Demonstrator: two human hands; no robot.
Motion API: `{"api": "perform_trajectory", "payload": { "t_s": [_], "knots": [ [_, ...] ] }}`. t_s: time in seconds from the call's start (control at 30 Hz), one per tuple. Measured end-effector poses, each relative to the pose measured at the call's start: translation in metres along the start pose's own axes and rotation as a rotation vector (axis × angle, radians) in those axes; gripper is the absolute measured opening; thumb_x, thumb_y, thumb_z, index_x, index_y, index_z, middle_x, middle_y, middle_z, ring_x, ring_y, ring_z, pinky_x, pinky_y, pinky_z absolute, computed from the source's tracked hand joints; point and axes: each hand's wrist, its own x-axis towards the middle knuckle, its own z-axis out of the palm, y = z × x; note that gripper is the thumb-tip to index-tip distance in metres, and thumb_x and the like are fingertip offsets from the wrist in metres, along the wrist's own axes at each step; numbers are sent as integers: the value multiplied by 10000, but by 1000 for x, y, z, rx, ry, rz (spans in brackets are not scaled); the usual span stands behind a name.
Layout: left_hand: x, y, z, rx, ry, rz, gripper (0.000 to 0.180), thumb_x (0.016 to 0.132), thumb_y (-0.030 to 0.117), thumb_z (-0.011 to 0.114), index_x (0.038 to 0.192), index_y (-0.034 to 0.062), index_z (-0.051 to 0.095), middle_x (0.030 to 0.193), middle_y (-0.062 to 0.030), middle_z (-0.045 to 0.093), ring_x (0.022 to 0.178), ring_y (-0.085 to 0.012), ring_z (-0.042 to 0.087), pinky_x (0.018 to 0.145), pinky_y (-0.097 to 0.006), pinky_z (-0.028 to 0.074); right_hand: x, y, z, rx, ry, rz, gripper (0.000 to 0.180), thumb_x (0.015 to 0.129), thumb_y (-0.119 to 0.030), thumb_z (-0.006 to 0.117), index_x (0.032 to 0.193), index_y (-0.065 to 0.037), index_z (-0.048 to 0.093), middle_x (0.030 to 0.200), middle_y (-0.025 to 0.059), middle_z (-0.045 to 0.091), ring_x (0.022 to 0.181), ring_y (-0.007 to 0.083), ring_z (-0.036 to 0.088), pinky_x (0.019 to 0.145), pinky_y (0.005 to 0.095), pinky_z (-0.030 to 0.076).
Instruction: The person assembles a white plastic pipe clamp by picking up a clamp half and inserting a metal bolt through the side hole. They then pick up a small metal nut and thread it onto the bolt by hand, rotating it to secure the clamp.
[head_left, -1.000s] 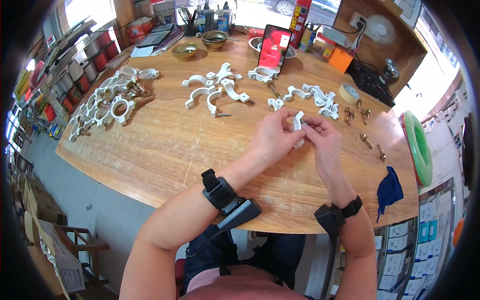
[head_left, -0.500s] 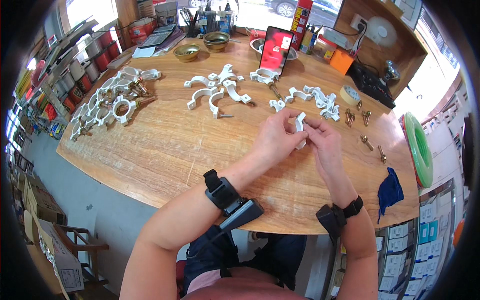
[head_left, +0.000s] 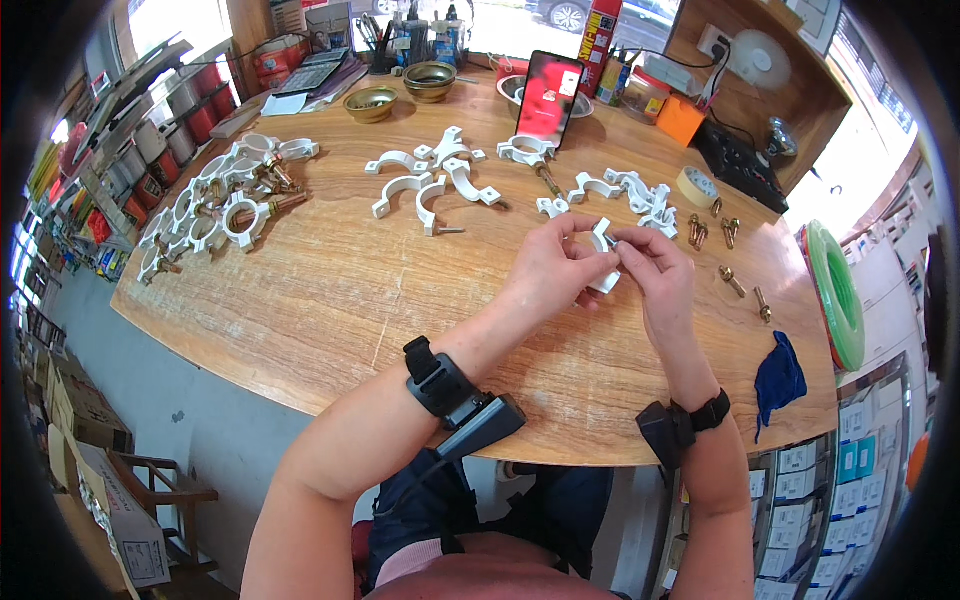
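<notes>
Both hands, left hand [head_left: 555,265] and right hand [head_left: 655,272], stay pinched together on a white plastic pipe clamp [head_left: 603,243] above the wooden bench [head_left: 330,300], barely moved; fitting continues.

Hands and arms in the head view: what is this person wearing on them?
Both forearms are bare, with no sleeves or gloves. The left hand has a black wrist strap carrying a dark boxy device. The right hand has a similar black strap and device.
</notes>
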Motion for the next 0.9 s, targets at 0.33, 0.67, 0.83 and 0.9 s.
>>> {"api": "perform_trajectory", "payload": {
  "t_s": [0.33, 0.67, 0.83, 0.9],
  "knots": [
    [-1, 0, 3, 65, 11, 24, 467, 768, 127, 610, 1142, -36, 382, 738, -75, 584, 583, -109, 559, 462, -215, 476, 1, 10, -3, -206, 56, -93, 114, 732, 23, 592, 845, 24, 584, 760, 47, 589, 661, 92, 546, 595, 209, 450],
    [2, 1, -4, -202, 38, -115, 343, 764, 188, 617, 1044, 39, 485, 752, -28, 576, 615, -87, 557, 483, -214, 452, 5, 5, -18, -607, 45, -48, 112, 707, -46, 611, 813, -14, 601, 714, 69, 592, 647, 134, 562, 605, 242, 444],
    [1, 4, 1, -219, 49, -128, 251, 759, 211, 630, 937, 58, 541, 726, 3, 566, 624, -63, 545, 534, -194, 432, 2, 3, -20, -1030, -296, 179, 157, 719, -161, 594, 807, -34, 616, 758, 144, 607, 735, 277, 585, 652, 366, 452],
    [-1, 5, 2, -186, -5, -111, 236, 760, 223, 633, 904, 55, 552, 710, 12, 560, 624, -54, 534, 552, -184, 416, 1, 4, -20, -1058, -295, 182, 162, 717, -169, 596, 803, -32, 614, 758, 141, 608, 742, 284, 582, 654, 370, 452]
  ]
}}
